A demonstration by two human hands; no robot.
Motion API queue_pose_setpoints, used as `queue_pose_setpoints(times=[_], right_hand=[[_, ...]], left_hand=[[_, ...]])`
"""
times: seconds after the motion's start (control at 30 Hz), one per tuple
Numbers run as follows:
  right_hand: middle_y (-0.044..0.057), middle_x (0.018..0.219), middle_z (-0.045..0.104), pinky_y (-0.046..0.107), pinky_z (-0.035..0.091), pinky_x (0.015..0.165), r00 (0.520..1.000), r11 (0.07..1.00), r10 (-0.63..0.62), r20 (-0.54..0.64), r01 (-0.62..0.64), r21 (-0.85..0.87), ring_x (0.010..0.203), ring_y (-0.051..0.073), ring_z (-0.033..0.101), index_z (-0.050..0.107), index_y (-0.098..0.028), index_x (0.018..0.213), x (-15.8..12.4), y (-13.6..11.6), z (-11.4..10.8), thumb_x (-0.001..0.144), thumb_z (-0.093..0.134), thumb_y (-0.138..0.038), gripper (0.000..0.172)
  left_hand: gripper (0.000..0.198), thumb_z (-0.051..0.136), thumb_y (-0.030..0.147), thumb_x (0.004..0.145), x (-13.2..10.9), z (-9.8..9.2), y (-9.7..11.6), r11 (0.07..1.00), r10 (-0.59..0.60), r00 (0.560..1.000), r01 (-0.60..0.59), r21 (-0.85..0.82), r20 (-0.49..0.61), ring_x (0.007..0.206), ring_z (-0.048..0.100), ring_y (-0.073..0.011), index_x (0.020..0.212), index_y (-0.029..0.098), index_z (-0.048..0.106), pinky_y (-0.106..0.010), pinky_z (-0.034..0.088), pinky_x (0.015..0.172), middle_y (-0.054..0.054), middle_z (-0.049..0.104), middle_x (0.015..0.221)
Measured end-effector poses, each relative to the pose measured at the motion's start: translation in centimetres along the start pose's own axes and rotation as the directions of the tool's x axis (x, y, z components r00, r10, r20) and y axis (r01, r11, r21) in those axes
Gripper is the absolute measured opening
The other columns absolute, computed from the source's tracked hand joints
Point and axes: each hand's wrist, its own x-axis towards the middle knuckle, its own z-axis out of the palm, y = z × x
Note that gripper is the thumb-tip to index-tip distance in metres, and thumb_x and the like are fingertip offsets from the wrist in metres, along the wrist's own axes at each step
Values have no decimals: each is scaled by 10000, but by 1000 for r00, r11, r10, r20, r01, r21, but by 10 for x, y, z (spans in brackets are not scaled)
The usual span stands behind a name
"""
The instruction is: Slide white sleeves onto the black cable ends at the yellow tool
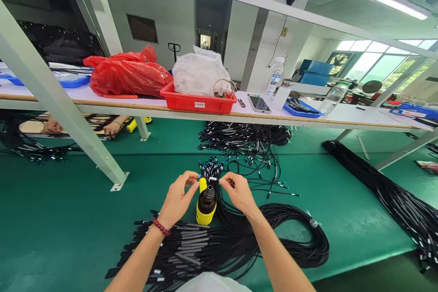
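My left hand (179,196), with a red bead bracelet at the wrist, pinches the blue-tipped end of a thin black cable. Opposite it, my right hand (239,191) is closed at the fingertips on the same cable, which carries a white sleeve (212,178) between the hands. Just below stands a yellow and black heat gun (205,212), its metal nozzle pointing up. Behind the fingers lies a bunch of blue-tipped cable ends (212,164). Under my forearms spreads a thick bundle of black cables (236,237) with grey sleeves (193,244), looping round at the right.
A green mat (68,219) covers the bench. More black cables lie in a pile (239,137) beneath the shelf (143,106) and in a long bundle (379,187) at right. The shelf bears a red tray (198,104), a phone and bottles. Another person's hands (111,128) work at left.
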Motion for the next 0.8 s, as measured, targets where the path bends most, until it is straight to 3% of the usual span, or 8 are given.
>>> queue_pose_setpoints(times=[0.1,0.2,0.33,0.43,0.6,0.8], right_hand=[[82,885,697,289,475,722,987,997,75,-140,-78,-15,800,199,631,668,-159,981,8,27,2,919,400,-338,328],[178,1133,635,425,447,918,957,984,159,-245,-173,-37,1074,289,581,589,-117,1167,10,61,1,873,443,-337,395],[183,1121,637,487,462,907,944,968,228,-238,-245,-47,1061,320,591,566,-120,1188,-3,94,0,804,540,-338,443],[153,1076,665,464,484,886,955,969,233,-184,-245,-43,1003,293,626,585,-141,1154,-16,103,3,793,565,-321,403],[130,1073,680,411,501,861,973,978,204,-108,-208,-28,993,264,636,631,-161,1071,-23,99,7,786,582,-289,316],[108,1053,673,418,494,860,984,987,162,-71,-162,-2,1006,268,621,647,-184,1038,-23,83,-12,808,572,-312,273]], left_hand=[[314,380,429,942,0,-1,-22,995,-75,997,76,58,-14,874,621,-187,1119,216,528,-303,498,745,-43,652,990],[201,474,325,940,-10,0,-58,978,-133,989,120,171,64,889,625,-184,1043,180,567,-333,499,786,-34,652,953],[93,610,229,890,-48,8,-110,925,-230,941,132,356,249,857,629,-174,866,140,622,-378,495,828,-8,652,859],[56,666,184,840,-81,15,-137,887,-278,894,98,451,353,947,623,-198,855,136,642,-423,467,904,-20,670,925],[272,606,-26,705,-103,17,-156,842,-304,869,53,537,390,1175,560,-234,799,225,650,-398,370,1028,-7,690,1081],[191,573,47,726,-100,-6,-154,838,-241,880,-24,545,410,1034,630,-247,747,220,651,-358,425,936,-40,718,944]])
